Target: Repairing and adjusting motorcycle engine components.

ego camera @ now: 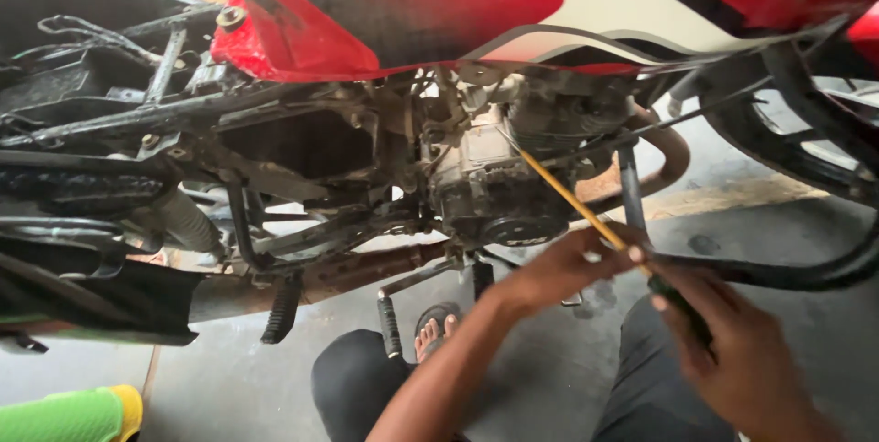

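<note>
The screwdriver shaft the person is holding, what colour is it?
Yellowish-gold, the screwdriver shaft shows best in the head view, angled toward the engine.

One head-worn camera gives the only view, looking forward and down from a low spot close beside the motorcycle. It faces the engine side-on, at arm's reach. The person's knees and hands fill the near edge, with the floor below.

Soft daylight lit the scene evenly; the engine lay in shade, and the right hand was motion-blurred.
</note>
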